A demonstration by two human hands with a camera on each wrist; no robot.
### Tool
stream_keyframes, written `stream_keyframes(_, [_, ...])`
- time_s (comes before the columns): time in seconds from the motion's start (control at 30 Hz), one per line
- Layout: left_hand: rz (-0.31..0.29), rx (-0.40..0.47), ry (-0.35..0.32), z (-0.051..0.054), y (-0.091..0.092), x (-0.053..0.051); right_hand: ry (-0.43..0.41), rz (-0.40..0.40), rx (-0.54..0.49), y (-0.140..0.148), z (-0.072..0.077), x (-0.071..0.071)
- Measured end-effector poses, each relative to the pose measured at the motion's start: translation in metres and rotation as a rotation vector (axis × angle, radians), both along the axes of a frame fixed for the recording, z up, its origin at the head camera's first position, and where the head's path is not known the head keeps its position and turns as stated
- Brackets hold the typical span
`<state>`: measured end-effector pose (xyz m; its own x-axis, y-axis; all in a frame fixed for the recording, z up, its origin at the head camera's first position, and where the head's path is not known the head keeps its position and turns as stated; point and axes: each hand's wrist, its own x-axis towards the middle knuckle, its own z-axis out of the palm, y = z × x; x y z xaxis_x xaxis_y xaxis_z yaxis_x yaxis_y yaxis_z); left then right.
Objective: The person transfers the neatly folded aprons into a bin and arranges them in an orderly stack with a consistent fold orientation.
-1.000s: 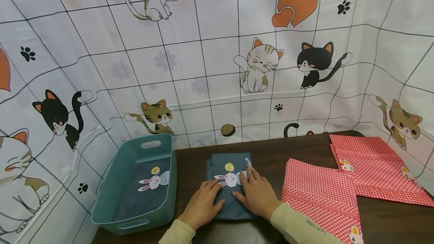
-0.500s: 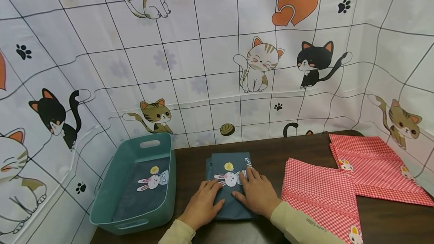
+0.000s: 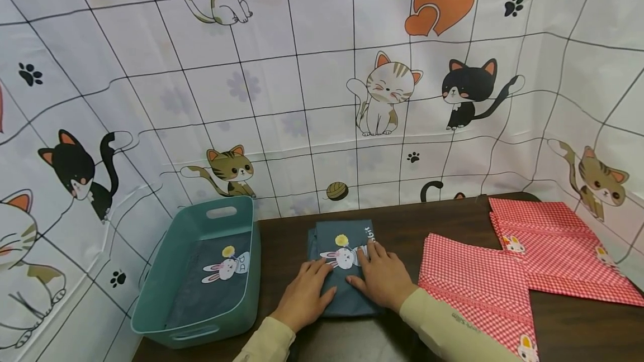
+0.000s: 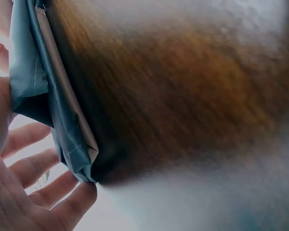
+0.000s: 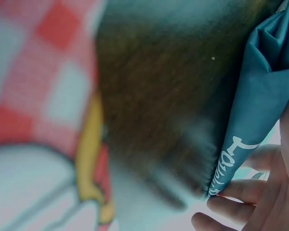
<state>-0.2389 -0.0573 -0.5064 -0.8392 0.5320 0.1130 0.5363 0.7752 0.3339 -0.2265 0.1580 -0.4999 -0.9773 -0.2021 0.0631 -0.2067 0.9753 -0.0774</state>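
Observation:
A folded dark teal cloth (image 3: pixel 347 298) with a printed rabbit and a yellow flower lies on the table. My left hand (image 3: pixel 303 293) rests on its left side with fingers extended, and my right hand (image 3: pixel 384 275) lies over the right part, covering some of the rabbit. Layered folds of the cloth (image 4: pixel 31 72) show beside the fingers in the left wrist view. White lettering runs along the cloth's edge in the right wrist view, where the right fingers (image 5: pixel 236 192) touch it.
Left of the cloth stands a teal plastic basket (image 3: pixel 250 289), with another dark rabbit-print cloth (image 3: pixel 196 295) inside. Two red-and-white checked cloths (image 3: pixel 473 278) lie at the right, one partly overlapping the other. A cat-print sheet (image 3: pixel 312 71) hangs behind the dark wooden table (image 3: pixel 402 219).
Both hands and the folded cloth have slid slightly away from the person in the last half second. The hands keep their places on the cloth. The head view has shifted a little.

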Motion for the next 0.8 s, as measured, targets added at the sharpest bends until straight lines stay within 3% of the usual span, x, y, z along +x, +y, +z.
stream_keyframes(0.73, [0.012, 0.021, -0.025, -0.0005, -0.0001, 0.0006, -0.002, 0.0, -0.012, 0.0002, -0.0006, -0.0004])
stream_keyframes(0.8, [0.01, 0.031, -0.05, -0.0001, -0.0006, -0.0002, -0.011, 0.001, -0.038, 0.0007, -0.0001, -0.0007])
